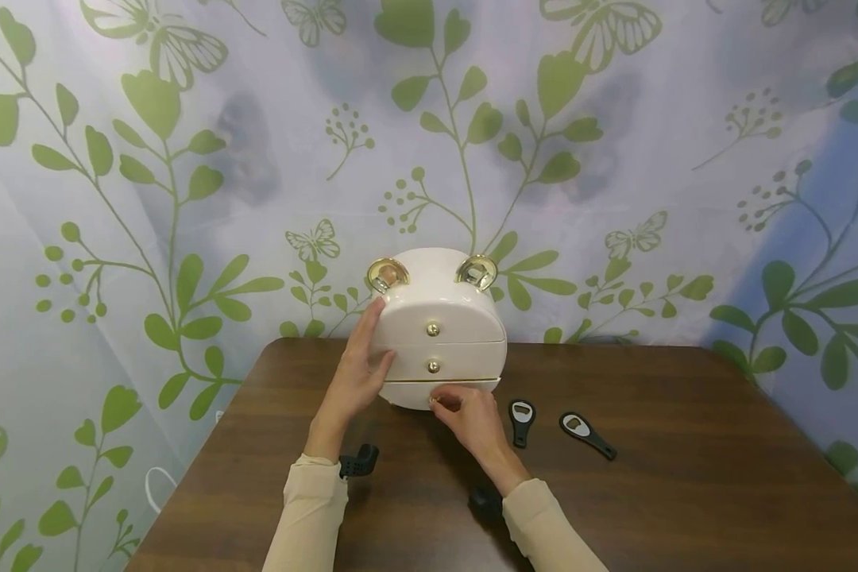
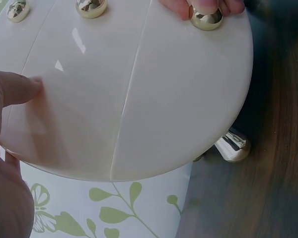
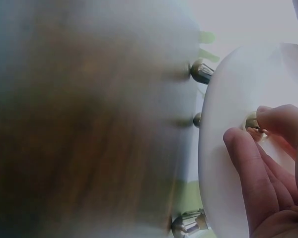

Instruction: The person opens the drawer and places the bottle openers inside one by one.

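Note:
A white rounded drawer box (image 1: 443, 318) with gold ear-like pieces stands on the table. My left hand (image 1: 356, 380) rests against its left side, the thumb (image 2: 22, 89) touching the front and the fingers reaching round the edge. With thumb and fingertips, my right hand (image 1: 472, 419) pinches the gold knob (image 3: 251, 121) of the bottom drawer (image 1: 403, 394). A thin dark and gold line shows along that drawer's top edge in the head view. The upper knob (image 1: 433, 329) and middle knob (image 1: 433, 366) are untouched. In the right wrist view, the hand partly hides the pinched knob.
Two black-handled bottle openers, a nearer-to-the-box opener (image 1: 521, 421) and a farther-right opener (image 1: 588, 435), lie on the brown wooden table (image 1: 686, 492). A patterned cloth (image 1: 443, 183) with leaves and butterflies hangs behind. Small gold feet (image 2: 233, 145) lift the box.

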The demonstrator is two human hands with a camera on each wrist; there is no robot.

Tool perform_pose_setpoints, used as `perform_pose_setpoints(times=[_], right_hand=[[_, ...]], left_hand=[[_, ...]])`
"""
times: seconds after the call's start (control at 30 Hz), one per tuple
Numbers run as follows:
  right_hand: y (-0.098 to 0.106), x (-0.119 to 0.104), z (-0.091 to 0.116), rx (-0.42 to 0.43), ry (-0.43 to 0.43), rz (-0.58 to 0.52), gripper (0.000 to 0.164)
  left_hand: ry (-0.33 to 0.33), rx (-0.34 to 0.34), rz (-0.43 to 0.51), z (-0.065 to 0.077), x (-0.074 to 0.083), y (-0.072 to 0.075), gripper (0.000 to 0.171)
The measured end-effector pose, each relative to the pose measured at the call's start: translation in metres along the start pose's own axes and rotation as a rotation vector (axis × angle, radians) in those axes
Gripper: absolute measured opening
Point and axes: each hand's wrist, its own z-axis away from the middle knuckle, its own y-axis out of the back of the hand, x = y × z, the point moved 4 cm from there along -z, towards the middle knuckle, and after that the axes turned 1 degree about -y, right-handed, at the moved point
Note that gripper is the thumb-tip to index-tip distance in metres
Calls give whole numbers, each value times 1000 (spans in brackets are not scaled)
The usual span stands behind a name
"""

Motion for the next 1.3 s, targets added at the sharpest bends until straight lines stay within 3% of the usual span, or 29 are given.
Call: perform_pose_setpoints(times=[0.4,0.8,1.1,1.3], right_hand=[[1,-5,9,-20,20,7,12],[3,-11,22,-51,45,17,11],[7,-12,27,-18,91,38,14],[9,-14,30,-36,78,21,13]], left_hand=[[-31,28,0,2,-5,-1,88],[-4,27,10,2,-3,0,87],[10,22,1,2,-5,-3,86],[13,23,8,1,-5,-3,86]])
